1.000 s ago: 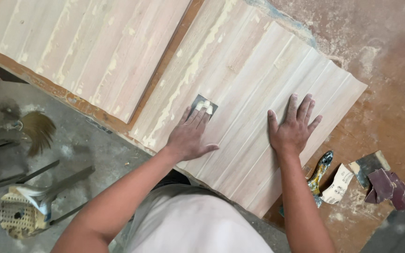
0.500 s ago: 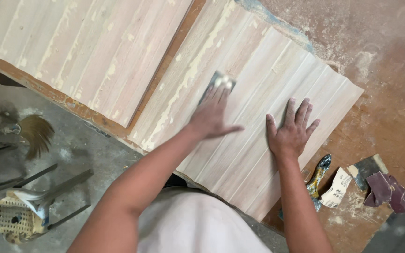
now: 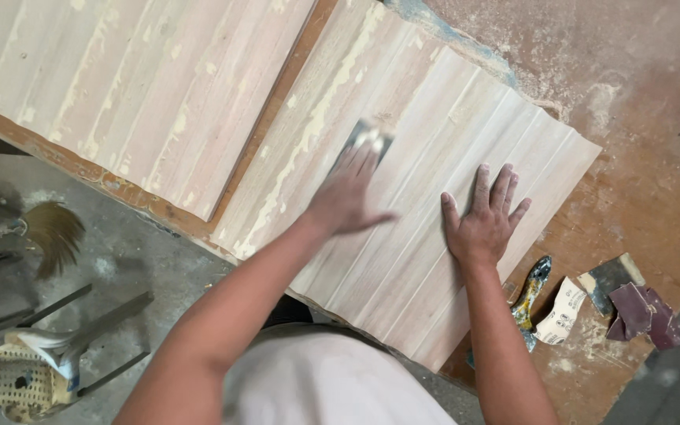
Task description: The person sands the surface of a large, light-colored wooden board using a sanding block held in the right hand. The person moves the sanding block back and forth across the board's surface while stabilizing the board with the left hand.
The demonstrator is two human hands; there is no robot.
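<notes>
My left hand [image 3: 345, 197] presses a small grey piece of sandpaper [image 3: 369, 138] flat against a pale fluted wooden panel [image 3: 426, 126], with the fingertips on top of the paper. The hand is blurred by motion. My right hand [image 3: 483, 216] lies flat with spread fingers on the same panel, further right, holding nothing. Streaks of yellowish filler run along the panel's left grooves.
A second fluted panel [image 3: 135, 86] lies to the left on the dusty brown workbench [image 3: 639, 118]. A putty knife [image 3: 530, 297], paper scraps [image 3: 560, 311] and dark sandpaper pieces [image 3: 639, 308] sit at the right. Below left on the floor are a broom [image 3: 49, 228] and a stool [image 3: 33, 362].
My left hand slid the sandpaper up along the groove away from me, then eased slightly back. The right hand stayed planted on the panel.
</notes>
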